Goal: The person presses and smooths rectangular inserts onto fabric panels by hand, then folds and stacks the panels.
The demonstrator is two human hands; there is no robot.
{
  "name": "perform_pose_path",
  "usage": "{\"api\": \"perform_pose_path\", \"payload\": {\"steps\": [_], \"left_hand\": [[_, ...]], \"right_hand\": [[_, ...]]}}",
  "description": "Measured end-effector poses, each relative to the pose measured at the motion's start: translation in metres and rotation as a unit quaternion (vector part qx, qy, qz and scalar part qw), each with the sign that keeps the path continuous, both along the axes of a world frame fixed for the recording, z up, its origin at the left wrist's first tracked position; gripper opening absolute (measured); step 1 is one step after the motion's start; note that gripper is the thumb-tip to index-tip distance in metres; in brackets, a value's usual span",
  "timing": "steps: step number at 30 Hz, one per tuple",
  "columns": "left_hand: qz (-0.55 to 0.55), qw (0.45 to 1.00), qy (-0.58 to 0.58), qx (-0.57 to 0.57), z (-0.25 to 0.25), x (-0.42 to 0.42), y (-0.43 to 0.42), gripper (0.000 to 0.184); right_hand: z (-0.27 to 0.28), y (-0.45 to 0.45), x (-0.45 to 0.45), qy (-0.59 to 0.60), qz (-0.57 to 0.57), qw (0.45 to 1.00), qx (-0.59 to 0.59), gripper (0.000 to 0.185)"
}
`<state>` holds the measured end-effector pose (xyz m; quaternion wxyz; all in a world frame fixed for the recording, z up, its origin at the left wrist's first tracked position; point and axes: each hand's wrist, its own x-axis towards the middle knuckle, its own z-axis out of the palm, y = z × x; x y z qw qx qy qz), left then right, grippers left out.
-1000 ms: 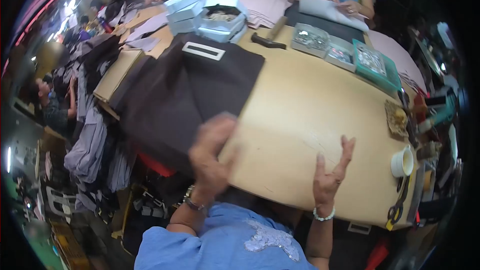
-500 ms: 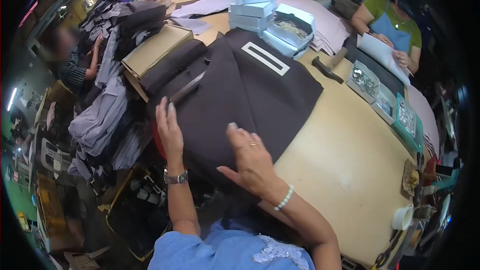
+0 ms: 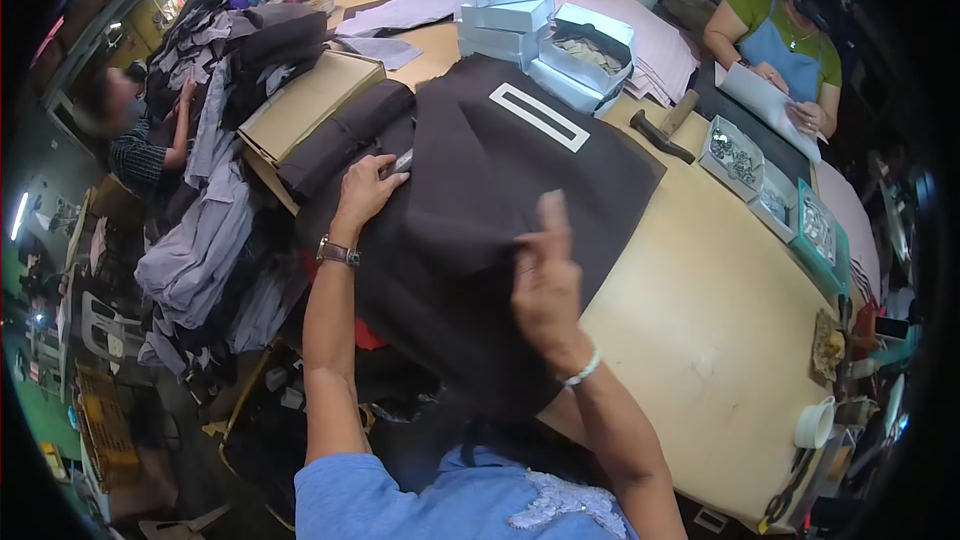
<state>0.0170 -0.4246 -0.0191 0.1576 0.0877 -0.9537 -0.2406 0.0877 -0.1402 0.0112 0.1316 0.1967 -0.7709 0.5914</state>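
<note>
A large dark brown cloth point(image 3: 470, 180) lies over the table edge, its near part hanging toward my body. On its far part rests a flat white rectangular frame point(image 3: 540, 118) with a long slot. My left hand point(image 3: 368, 192), with a watch at the wrist, is closed at the cloth's left side. Its thumb and fingers pinch the end of a narrow greyish strip point(image 3: 403, 161) whose kind I cannot make out. Over the cloth's right part, my right hand point(image 3: 550, 285) is smeared by motion. One finger points away from me; whether the others grip the cloth is unclear.
A dark rolled bundle point(image 3: 345, 135) and a cardboard box point(image 3: 310, 105) border the cloth on the left. White boxes point(image 3: 500, 25) are stacked behind it. To the right are a hammer point(image 3: 660, 135) and trays of metal parts point(image 3: 735, 160). A co-worker point(image 3: 785, 50) holds papers.
My left hand has moved up and closed on the greyish strip, mostly hidden now. My right hand has shifted right and turned upward. The cloth has slid slightly right and creased, carrying the white frame along.
</note>
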Motion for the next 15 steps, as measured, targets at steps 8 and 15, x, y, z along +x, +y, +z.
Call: {"api": "perform_pose_path", "payload": {"steps": [8,15], "left_hand": [[0.059,0.992,0.082,-0.081,0.013,0.013,0.015,0.039],[0.096,0.974,0.057,-0.199,0.008,0.003,-0.009,0.039]], "right_hand": [[-0.021,0.127,-0.059,-0.001,-0.277,0.954,-0.117,0.058],[-0.027,0.241,0.014,-0.073,-0.372,0.912,-0.158,0.058]]}}
